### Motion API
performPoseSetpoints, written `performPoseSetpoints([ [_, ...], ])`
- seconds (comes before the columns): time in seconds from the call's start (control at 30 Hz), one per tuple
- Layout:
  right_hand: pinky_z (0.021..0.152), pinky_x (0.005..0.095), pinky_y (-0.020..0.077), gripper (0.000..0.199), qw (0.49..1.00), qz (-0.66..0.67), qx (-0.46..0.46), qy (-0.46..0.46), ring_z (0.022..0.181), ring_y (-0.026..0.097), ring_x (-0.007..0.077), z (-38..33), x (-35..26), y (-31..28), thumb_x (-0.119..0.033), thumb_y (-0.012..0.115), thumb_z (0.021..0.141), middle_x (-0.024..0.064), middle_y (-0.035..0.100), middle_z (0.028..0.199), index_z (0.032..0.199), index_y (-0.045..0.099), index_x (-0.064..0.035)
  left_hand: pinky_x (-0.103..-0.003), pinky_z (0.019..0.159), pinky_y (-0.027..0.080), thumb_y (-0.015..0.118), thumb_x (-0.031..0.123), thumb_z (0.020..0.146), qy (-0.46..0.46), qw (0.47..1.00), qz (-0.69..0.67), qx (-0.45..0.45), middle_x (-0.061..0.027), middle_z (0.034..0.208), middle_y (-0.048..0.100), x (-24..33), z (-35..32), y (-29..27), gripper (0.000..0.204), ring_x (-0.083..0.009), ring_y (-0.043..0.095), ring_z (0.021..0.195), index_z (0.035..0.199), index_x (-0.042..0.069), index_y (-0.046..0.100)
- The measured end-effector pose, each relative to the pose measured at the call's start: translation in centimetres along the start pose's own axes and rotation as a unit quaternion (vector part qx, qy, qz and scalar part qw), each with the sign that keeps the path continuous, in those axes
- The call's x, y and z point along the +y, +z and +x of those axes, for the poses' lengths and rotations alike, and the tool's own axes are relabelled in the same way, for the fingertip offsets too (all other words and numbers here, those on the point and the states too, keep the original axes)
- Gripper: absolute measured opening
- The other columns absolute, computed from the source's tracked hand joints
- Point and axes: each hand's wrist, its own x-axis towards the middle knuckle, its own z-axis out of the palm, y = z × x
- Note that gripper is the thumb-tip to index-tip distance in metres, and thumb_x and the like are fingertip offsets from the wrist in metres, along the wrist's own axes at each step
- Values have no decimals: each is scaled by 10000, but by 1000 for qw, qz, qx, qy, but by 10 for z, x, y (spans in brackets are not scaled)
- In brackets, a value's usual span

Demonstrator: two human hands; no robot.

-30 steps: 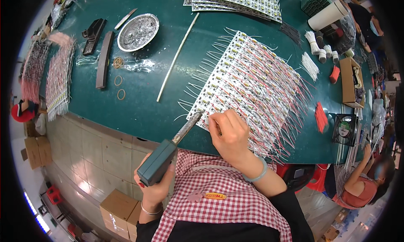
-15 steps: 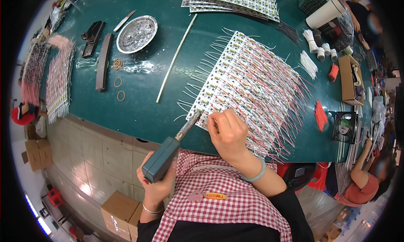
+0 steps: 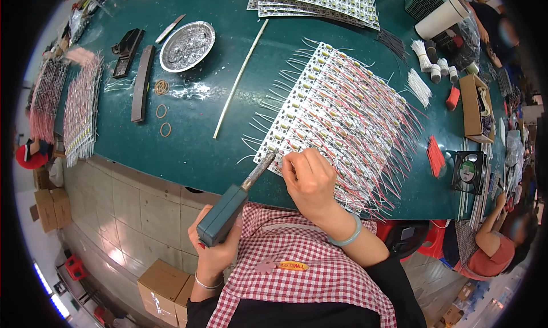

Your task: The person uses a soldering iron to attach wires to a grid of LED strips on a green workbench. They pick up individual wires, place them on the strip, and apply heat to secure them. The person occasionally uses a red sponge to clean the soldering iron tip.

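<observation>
A dark green soldering gun [image 3: 224,215] is wrapped in my left hand [image 3: 216,251], slanting up and to the right. Its metal tip reaches the near left corner of a white circuit board panel [image 3: 311,97], lit by small yellowish parts. Rows of thin red and white wires [image 3: 365,119] spread over the panel, and white ends stick out past its left edge. Close by the tip, my right hand [image 3: 311,179] rests over the panel's near edge, fingers curled into a pinch; whatever is between them is hidden.
A metal bowl [image 3: 187,46] of solder scraps, a dark bar [image 3: 142,83], rubber bands [image 3: 162,87] and a thin pale stick [image 3: 241,79] lie left. More panels [image 3: 314,2] are stacked beyond. Wire bundles [image 3: 435,157], a cardboard box [image 3: 477,108] and a fan [image 3: 468,172] stand right, near a co-worker [image 3: 494,245].
The soldering gun and my left hand have shifted slightly to the right, with the tip a little further along the panel. My right hand stays almost in place.
</observation>
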Motion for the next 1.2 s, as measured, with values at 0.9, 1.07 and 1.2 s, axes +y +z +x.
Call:
performPoseSetpoints([
  [0.9,664,388,495,74,971,-33,28,234,729,639,296,56,144,-147,-84,672,858,143,651,815,866,696,-14,-221,506,428,732,-32,799,-59,985,-92,133,-75,838,672,-15,14,11,283,-89,552,567,1073,-75,677],
  [1.07,717,419,490,47,974,-147,35,171,802,618,325,70,245,-148,-73,699,833,135,623,854,835,681,-30,-216,503,414,720,-42,802,-45,987,-84,130,-67,812,668,-9,20,13,265,-74,530,550,1062,-73,683],
  [1.2,779,435,483,75,979,-175,-22,100,872,612,336,76,261,-139,-74,697,828,144,624,872,850,641,-29,-216,525,443,733,-43,798,-77,983,-60,154,-70,845,687,-10,15,8,281,-76,557,578,1074,-70,686],
])
